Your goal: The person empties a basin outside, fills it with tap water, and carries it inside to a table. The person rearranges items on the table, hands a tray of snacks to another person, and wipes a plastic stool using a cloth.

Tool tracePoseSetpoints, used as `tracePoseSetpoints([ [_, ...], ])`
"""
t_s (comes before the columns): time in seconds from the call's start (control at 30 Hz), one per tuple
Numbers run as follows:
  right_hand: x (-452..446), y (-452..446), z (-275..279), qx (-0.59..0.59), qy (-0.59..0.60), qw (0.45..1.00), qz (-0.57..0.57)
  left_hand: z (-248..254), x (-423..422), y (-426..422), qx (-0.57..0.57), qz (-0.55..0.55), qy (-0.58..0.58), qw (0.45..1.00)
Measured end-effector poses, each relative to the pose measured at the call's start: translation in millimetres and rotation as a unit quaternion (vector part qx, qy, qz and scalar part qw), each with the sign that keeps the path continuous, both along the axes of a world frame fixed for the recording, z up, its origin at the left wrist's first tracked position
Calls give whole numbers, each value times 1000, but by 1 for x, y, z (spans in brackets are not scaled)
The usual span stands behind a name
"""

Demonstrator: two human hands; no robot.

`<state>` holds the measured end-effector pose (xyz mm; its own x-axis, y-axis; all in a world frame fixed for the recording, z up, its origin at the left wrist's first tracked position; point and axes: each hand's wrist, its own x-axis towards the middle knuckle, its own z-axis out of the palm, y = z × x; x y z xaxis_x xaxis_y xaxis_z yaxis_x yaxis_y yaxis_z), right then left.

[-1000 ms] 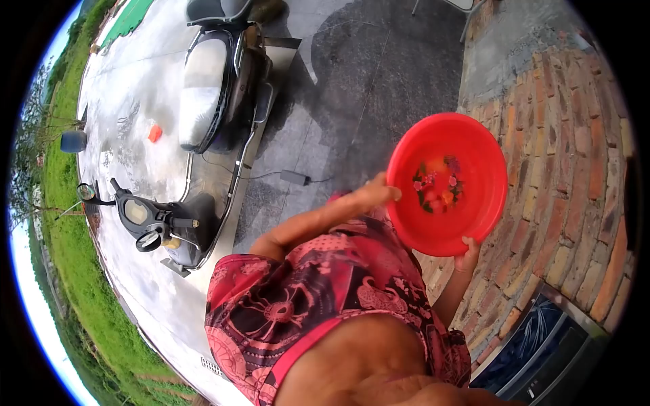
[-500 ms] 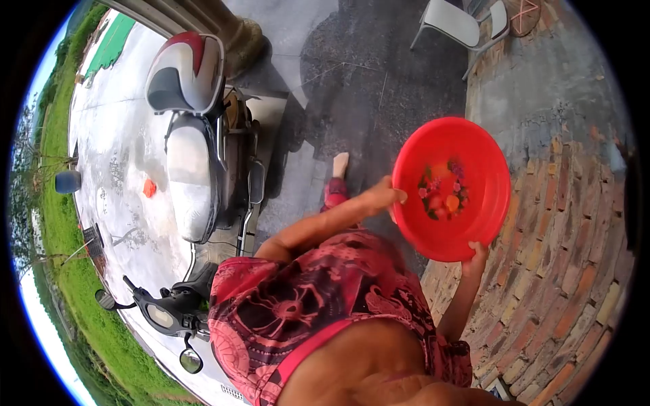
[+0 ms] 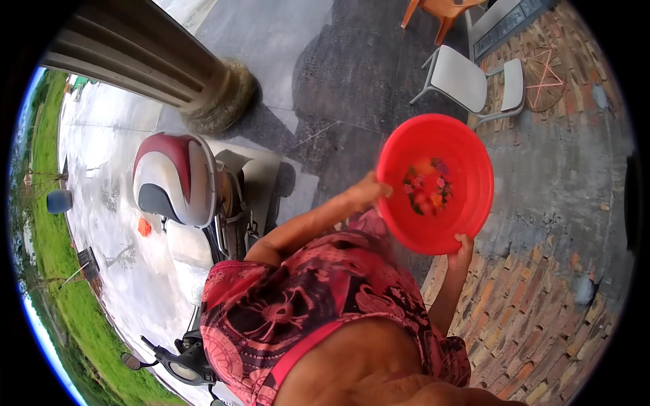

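A red plastic basin (image 3: 470,162) is held out in front of my body, its inside facing me. A floral pattern (image 3: 428,186) shows at its bottom; whether it holds water I cannot tell. My left hand (image 3: 369,191) is closed on the rim at the basin's left side. Lower on the right, my right hand (image 3: 461,254) grips the near rim, thumb over the edge. Fingers of both hands are partly hidden behind the basin.
To the left stands a parked scooter (image 3: 177,179), with a thick fluted pillar (image 3: 169,68) beyond it. A white chair (image 3: 459,78) and an orange chair (image 3: 450,10) are ahead on the right. A brick wall (image 3: 501,318) runs along my right side.
The scooter has slid back in view, while the pillar and white chair are nearer and the orange chair has appeared. I have moved forward, both hands still on the basin.
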<state>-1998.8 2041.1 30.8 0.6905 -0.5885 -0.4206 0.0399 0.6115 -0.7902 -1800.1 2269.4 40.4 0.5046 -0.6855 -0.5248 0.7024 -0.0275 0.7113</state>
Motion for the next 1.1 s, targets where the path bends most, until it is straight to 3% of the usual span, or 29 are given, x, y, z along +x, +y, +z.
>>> tracePoseSetpoints([
  [0.07, 43, -14, -6, 0, 3, 1000, 0, -31, 38, -11, 48, 35, -25, 998],
  [0.17, 109, -40, -14, 7, 16, 1000, 25, 2, 108, -25, -12, 23, 12, 1000],
  [0.3, 211, -78, -1, -15, 20, 999, 23, 9, 192, -58, 32, 11, -49, 998],
  [0.43, 321, -118, -7, 0, 11, 997, 72, 9, 291, -85, 2, 70, 5, 998],
  [0.5, 374, -130, -2, -9, 10, 998, 55, 4, 340, -99, -4, 80, -50, 995],
  [0.67, 498, -162, -8, -36, 26, 999, 16, 5, 482, -132, 22, 36, -27, 999],
  [0.73, 552, -176, -5, -6, 43, 998, 51, 18, 548, -147, 25, 13, -34, 999],
  [0.9, 663, -201, 26, -18, 28, 999, -36, 36, 676, -196, 53, -31, -54, 997],
  [0.97, 704, -216, 41, -9, 18, 1000, 19, 35, 718, -213, 82, -53, -66, 993],
  [1.1, 793, -239, 26, -11, -1, 1000, -24, 48, 809, -249, 54, -39, -58, 996],
])
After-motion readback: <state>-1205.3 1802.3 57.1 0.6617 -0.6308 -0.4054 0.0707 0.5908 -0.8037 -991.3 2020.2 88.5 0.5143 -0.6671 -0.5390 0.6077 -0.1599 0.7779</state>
